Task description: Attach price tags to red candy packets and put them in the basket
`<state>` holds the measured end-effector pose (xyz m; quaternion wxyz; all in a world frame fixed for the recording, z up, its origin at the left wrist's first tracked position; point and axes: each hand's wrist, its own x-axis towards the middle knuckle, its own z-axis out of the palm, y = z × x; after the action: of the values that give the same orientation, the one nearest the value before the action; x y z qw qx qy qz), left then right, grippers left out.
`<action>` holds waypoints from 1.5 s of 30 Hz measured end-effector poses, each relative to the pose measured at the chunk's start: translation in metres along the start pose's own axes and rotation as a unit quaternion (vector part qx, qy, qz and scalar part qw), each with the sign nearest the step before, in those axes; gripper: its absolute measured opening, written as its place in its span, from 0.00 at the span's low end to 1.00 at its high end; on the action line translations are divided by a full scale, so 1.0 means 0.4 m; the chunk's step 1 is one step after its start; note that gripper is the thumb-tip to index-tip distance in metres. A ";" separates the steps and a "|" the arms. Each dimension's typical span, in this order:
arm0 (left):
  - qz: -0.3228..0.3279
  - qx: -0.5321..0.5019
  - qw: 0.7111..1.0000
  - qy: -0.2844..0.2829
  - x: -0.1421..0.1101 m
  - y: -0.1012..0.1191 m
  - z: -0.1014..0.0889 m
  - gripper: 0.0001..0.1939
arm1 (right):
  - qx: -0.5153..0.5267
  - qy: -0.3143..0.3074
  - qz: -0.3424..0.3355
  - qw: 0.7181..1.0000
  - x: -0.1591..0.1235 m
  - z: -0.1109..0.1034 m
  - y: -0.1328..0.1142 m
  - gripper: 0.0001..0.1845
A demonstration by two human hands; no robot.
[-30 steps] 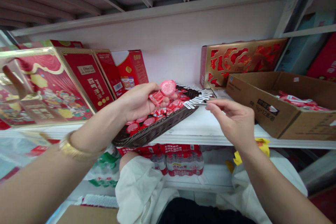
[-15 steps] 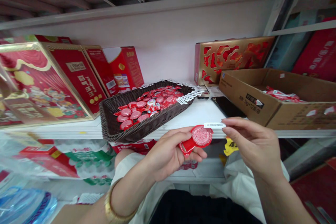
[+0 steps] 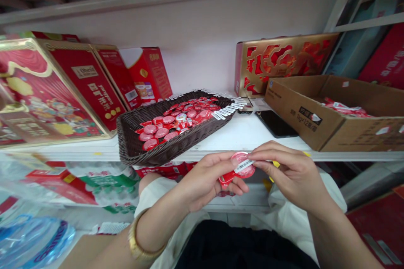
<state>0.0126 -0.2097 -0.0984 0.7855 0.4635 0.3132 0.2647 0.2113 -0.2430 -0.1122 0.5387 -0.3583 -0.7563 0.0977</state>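
My left hand (image 3: 208, 183) grips a red candy packet (image 3: 227, 178) with a round, clear-topped end full of pink bits. Across that round end lies a white barcode sticker (image 3: 243, 165), its right end pinched between the thumb and forefinger of my right hand (image 3: 285, 172). Beyond my hands, a dark woven basket (image 3: 186, 145) on the shelf holds many similar red packets (image 3: 168, 119). White sticker strips (image 3: 227, 110) hang along the basket's right and back rim.
A cardboard box (image 3: 303, 124) with red packets inside stands at the right, beside a black phone (image 3: 276, 124). Red and gold gift boxes (image 3: 85, 80) stand at the left, and a gold box (image 3: 284, 61) leans at the back. Bottled drinks (image 3: 104, 183) sit on the lower shelf.
My right hand has moved left and brought the barcode sticker down across the packet's round end. Earlier the sticker stuck out to the right above it. My left hand keeps its grip.
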 end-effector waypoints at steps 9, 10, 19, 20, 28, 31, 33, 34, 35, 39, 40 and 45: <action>0.046 0.113 0.992 0.038 -0.009 -0.010 0.006 0.18 | -0.080 0.081 0.036 0.993 -0.019 0.005 0.000 0.08; 0.054 0.122 0.990 0.035 -0.010 -0.011 0.007 0.18 | -0.063 0.083 0.052 0.993 -0.024 0.006 0.003 0.08; 0.077 0.125 0.987 0.065 -0.011 -0.022 0.030 0.21 | 0.093 0.066 0.216 0.970 -0.038 0.056 0.006 0.10; 0.080 0.119 0.987 0.071 -0.009 -0.027 0.028 0.23 | 0.109 0.073 0.226 0.965 -0.037 0.059 0.007 0.10; 0.146 0.072 0.977 0.137 0.012 -0.070 0.009 0.20 | 0.154 0.117 0.244 0.950 -0.039 0.076 0.022 0.10; 0.145 0.069 0.976 0.149 0.015 -0.075 0.010 0.20 | 0.154 0.115 0.241 0.951 -0.040 0.078 0.024 0.10; 0.145 0.069 0.975 0.153 0.015 -0.075 0.011 0.20 | 0.150 0.116 0.240 0.952 -0.038 0.077 0.024 0.11; 0.146 0.069 0.975 0.154 0.015 -0.074 0.012 0.20 | 0.148 0.117 0.239 0.952 -0.037 0.076 0.023 0.12; 0.148 0.070 0.974 0.155 0.014 -0.073 0.013 0.20 | 0.146 0.117 0.241 0.952 -0.036 0.075 0.023 0.12; 0.150 0.075 0.974 0.152 0.014 -0.072 0.016 0.21 | 0.144 0.124 0.251 0.949 -0.038 0.072 0.023 0.14; 0.149 0.075 0.974 0.151 0.014 -0.072 0.016 0.21 | 0.148 0.125 0.253 0.948 -0.039 0.073 0.023 0.14; 0.150 0.071 0.976 0.143 0.015 -0.075 0.018 0.22 | 0.167 0.119 0.249 0.947 -0.048 0.076 0.030 0.11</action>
<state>0.0258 -0.2224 -0.1239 0.6488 0.5174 0.3672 0.4203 0.1928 -0.2395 -0.1453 0.6354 -0.4492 -0.5462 0.3101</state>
